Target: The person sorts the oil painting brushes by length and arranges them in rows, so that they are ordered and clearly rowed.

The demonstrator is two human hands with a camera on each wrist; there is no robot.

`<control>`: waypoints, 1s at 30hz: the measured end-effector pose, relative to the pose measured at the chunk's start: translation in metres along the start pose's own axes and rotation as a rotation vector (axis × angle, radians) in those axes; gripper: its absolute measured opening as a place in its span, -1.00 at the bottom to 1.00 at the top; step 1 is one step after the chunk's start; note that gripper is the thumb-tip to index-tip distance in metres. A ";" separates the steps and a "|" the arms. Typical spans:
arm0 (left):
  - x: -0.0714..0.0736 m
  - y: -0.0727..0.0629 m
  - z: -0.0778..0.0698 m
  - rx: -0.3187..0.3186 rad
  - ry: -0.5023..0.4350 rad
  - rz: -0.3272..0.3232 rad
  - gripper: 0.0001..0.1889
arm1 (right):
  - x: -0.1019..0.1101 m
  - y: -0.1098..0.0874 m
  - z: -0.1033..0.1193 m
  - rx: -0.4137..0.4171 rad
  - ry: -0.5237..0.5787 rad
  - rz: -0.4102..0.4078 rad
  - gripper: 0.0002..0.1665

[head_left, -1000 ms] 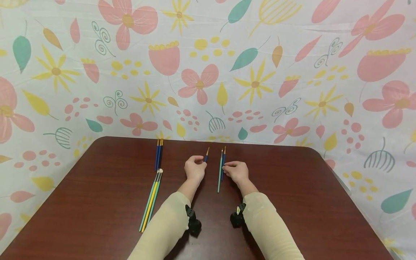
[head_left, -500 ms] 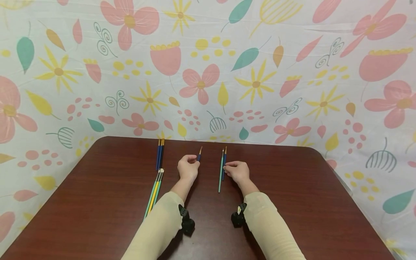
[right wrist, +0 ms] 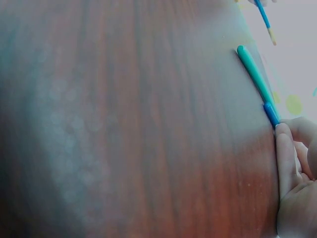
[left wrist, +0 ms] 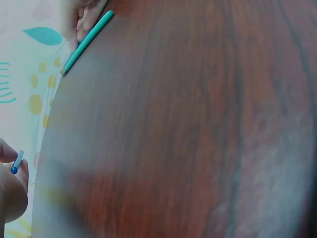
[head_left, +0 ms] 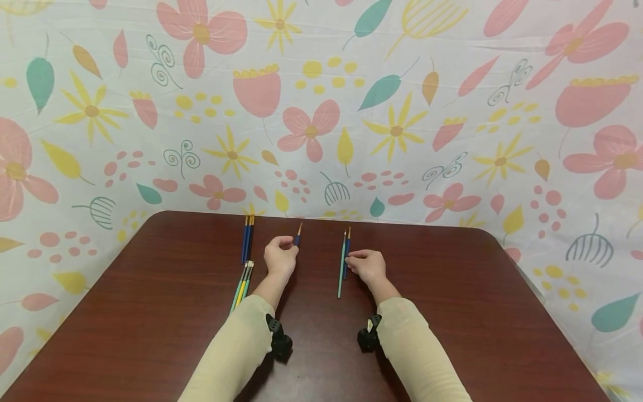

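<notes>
My left hand point(head_left: 280, 258) pinches a blue paintbrush point(head_left: 298, 239) between thumb and finger, bristles pointing away from me; its blue handle end point(left wrist: 17, 162) shows in the left wrist view. To the right, my right hand point(head_left: 368, 264) is at the table, thumb and fingertip on a second blue paintbrush point(right wrist: 270, 115). Right beside that one lies a longer green paintbrush point(head_left: 341, 273), also pointing away. The right hand's fingers cover part of the blue handle.
Several blue paintbrushes point(head_left: 246, 243) lie together at the back left of the brown table point(head_left: 452, 312). Nearer, green and yellow-handled paintbrushes point(head_left: 243, 286) lie side by side, partly hidden by the left sleeve. A flower-patterned cloth point(head_left: 311, 184) hangs behind the table.
My left hand has moved left with the blue paintbrush, toward the brushes on the left, and its sleeve now covers more of them. The right hand has stayed nearly still.
</notes>
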State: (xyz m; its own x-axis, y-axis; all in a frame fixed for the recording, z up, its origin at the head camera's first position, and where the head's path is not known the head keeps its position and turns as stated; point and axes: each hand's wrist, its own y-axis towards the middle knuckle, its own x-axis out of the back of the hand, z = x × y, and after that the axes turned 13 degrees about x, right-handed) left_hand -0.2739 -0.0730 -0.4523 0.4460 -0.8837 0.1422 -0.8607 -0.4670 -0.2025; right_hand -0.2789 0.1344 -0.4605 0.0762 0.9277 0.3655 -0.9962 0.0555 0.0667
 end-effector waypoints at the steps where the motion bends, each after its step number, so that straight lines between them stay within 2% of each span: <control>1: 0.001 0.001 0.000 -0.003 0.001 -0.005 -0.80 | 0.000 0.000 0.000 -0.001 0.001 0.000 -0.72; 9: 0.014 0.010 -0.004 0.017 0.015 -0.017 -0.78 | 0.001 -0.003 0.001 0.014 0.020 -0.014 -0.77; 16: 0.027 0.017 -0.010 0.027 0.006 -0.026 -0.77 | -0.001 0.001 -0.002 -0.017 0.013 -0.015 -0.73; 25: 0.042 0.029 -0.015 0.043 -0.012 -0.042 -0.76 | -0.001 0.001 -0.002 -0.015 0.013 -0.018 -0.73; 30: 0.050 0.035 -0.016 0.051 -0.025 -0.078 -0.75 | -0.002 0.001 -0.001 -0.017 0.011 -0.020 -0.73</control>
State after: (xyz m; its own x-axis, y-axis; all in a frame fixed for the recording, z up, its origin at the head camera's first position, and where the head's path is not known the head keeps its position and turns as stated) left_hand -0.2856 -0.1324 -0.4366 0.5178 -0.8448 0.1349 -0.8098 -0.5349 -0.2410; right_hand -0.2800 0.1333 -0.4621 0.0955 0.9304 0.3539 -0.9951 0.0801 0.0580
